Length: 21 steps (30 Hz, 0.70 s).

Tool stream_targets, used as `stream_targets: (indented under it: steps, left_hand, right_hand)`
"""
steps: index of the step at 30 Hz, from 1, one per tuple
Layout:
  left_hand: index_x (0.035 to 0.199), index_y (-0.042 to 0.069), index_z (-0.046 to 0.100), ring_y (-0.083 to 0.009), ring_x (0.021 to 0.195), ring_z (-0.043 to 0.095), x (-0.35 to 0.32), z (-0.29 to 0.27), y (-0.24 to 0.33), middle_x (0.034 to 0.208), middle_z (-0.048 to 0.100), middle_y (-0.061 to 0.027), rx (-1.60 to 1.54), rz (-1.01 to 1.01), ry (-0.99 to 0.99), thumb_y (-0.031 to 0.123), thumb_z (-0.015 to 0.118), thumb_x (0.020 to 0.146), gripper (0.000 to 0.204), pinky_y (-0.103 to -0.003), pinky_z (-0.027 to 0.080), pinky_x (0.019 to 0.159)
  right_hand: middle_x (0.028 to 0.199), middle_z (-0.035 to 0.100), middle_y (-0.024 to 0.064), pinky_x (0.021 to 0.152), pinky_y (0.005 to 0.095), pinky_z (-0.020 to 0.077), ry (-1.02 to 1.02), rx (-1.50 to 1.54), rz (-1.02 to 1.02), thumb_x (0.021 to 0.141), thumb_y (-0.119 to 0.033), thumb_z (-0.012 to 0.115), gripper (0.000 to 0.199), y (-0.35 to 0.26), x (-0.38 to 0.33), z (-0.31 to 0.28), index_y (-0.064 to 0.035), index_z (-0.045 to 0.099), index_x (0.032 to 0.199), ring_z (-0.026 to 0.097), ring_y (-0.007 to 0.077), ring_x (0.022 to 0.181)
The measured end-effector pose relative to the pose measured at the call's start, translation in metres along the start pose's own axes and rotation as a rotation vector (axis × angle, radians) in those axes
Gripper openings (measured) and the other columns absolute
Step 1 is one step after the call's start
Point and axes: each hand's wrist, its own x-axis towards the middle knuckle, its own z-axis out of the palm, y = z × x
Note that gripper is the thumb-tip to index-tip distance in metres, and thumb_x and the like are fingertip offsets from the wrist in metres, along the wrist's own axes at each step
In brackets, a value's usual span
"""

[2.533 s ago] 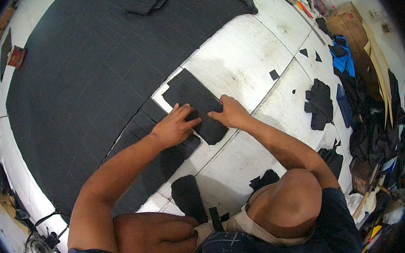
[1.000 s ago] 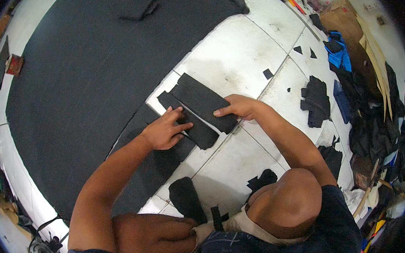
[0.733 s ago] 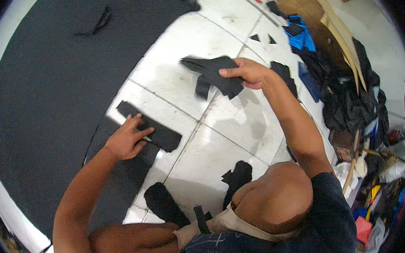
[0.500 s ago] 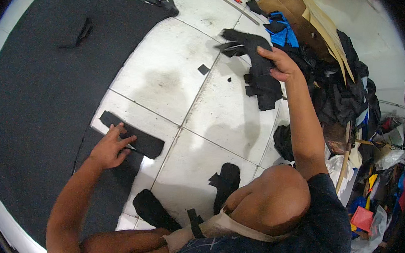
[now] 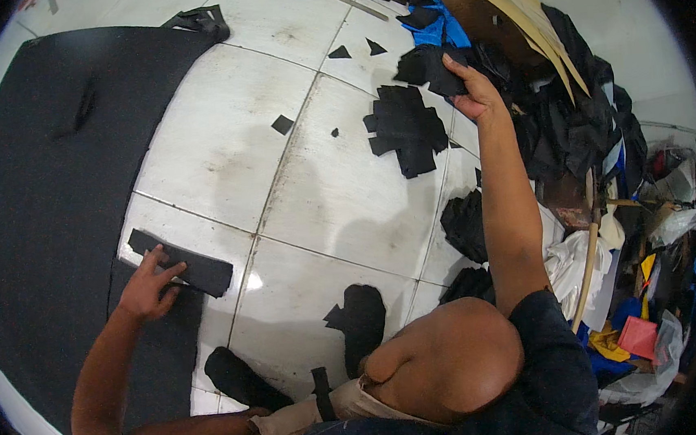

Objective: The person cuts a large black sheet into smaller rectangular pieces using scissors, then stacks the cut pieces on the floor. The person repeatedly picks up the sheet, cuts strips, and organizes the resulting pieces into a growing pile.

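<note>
Two hands, left [image 5: 148,294] splayed on strip [image 5: 203,271], right [image 5: 479,95] gripping black pieces [image 5: 435,72]

matt black cloth-like sheet [image 5: 28,202] left, matt black cloth-like strip [image 5: 206,271] near left, glossy white floor tiles [image 5: 340,226], wooden stick [image 5: 587,272] near right, clear shiny plastic bag [image 5: 663,360] near right

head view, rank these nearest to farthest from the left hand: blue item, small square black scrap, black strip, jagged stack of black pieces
1. Black strip: right under the fingers of the left hand.
2. Small square black scrap: ahead and to the right.
3. Jagged stack of black pieces: farther right.
4. Blue item: beyond the stack, toward the upper right.
</note>
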Motion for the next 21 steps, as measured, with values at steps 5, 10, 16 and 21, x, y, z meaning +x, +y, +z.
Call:
stream_targets:
  steps: [5,10,16,21]
  left_hand:
    - [0.127,0.012,0.060,-0.0444,0.133,0.038,-0.009,0.002,-0.005,0.129,0.048,-0.0277,0.043,-0.048,0.011,0.010,0.069,0.077,0.051,-0.055,0.022,0.116]
    - [0.129,0.015,0.059,-0.0435,0.133,0.038,-0.003,0.004,-0.013,0.129,0.047,-0.0257,0.042,0.027,0.000,0.010,0.071,0.076,0.055,-0.054,0.026,0.116]
    - [0.129,0.016,0.058,-0.0428,0.135,0.036,-0.003,0.001,0.005,0.131,0.046,-0.0240,0.029,-0.097,-0.010,0.009,0.071,0.076,0.056,-0.053,0.026,0.116]
    - [0.128,0.015,0.060,-0.0420,0.135,0.036,-0.004,-0.005,0.010,0.133,0.046,-0.0246,0.027,-0.057,0.017,0.008,0.070,0.076,0.054,-0.053,0.024,0.117]
  right_hand:
    - [0.115,0.066,0.0083,0.091,0.0377,0.0489,0.074,-0.001,0.101,0.084,-0.021,0.075,0.041,0.066,-0.040,-0.006,-0.0047,0.060,0.118,0.062,0.0230,0.103]
    - [0.115,0.064,0.0088,0.086,0.0370,0.0416,0.193,-0.138,0.363,0.072,-0.026,0.085,0.068,0.152,-0.045,-0.046,-0.0014,0.052,0.126,0.059,0.0215,0.102]
    - [0.113,0.065,0.0138,0.088,0.0428,0.0467,0.315,-0.332,0.410,0.073,-0.027,0.084,0.070,0.147,-0.035,-0.053,0.0044,0.049,0.125,0.063,0.0255,0.101]
    - [0.110,0.065,0.0178,0.075,0.0436,0.0566,0.331,-0.493,0.341,0.075,-0.034,0.082,0.071,0.135,-0.051,-0.037,0.0070,0.050,0.123,0.067,0.0275,0.095]
